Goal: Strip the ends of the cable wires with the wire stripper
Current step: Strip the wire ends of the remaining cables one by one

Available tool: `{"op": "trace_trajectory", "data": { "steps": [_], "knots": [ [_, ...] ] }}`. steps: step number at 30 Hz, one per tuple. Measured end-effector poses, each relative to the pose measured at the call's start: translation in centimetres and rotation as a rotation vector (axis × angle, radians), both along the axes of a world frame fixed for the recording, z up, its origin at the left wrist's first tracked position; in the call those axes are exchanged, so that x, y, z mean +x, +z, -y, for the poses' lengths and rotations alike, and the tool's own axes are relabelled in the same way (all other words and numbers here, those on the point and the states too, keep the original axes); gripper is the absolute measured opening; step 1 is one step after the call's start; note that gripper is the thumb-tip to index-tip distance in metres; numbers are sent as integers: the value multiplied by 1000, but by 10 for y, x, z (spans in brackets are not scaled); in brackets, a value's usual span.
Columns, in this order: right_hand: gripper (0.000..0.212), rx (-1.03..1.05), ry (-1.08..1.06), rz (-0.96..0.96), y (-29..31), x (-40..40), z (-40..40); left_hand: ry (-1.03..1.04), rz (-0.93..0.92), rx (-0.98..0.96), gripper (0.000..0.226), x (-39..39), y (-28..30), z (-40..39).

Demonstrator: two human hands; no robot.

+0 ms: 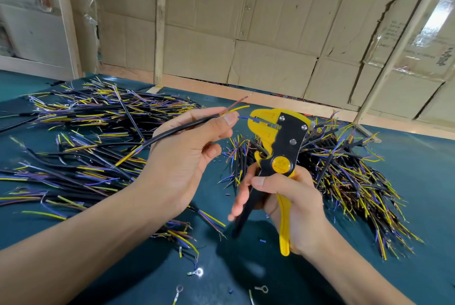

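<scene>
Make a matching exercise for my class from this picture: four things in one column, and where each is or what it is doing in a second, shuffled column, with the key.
Things
1. blue wire
2. yellow wire
3. wire stripper
4. ring terminals

Places or states
A. loose on the green mat, nearest the camera
B. gripped by its handles in the right hand
C. end in the tool's yellow head
D. sticking out free above the left hand's thumb

Pairs: 1-C, 2-D, 3-B, 4-A

You see a yellow-and-black wire stripper (278, 137), a black cable (182, 128) with yellow, blue and brown wires, a teal table (418, 156), and tan cardboard (270, 21)
</scene>
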State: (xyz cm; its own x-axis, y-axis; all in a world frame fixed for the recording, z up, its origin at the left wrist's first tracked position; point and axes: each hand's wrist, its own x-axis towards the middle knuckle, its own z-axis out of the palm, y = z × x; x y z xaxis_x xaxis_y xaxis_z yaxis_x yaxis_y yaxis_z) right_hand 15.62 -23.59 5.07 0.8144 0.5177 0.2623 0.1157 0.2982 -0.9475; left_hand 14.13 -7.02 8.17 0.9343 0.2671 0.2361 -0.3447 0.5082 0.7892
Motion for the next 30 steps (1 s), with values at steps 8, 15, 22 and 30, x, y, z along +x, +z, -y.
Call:
{"op": "trace_trajectory", "data": {
  "steps": [8,15,22,30],
  "knots": [
    [28,49,-123,-113,2,-6,-5,56,0,173,15,3,-2,-2],
    [22,286,-336,-136,7,9,1,500,57,929,10,45,2,-28],
    [6,508,-379,-189,21,13,17,217,289,1957,46,111,13,-9],
    [14,512,-410,-287,22,13,17,-596,-226,1831,34,55,5,-57]
  ]
}}
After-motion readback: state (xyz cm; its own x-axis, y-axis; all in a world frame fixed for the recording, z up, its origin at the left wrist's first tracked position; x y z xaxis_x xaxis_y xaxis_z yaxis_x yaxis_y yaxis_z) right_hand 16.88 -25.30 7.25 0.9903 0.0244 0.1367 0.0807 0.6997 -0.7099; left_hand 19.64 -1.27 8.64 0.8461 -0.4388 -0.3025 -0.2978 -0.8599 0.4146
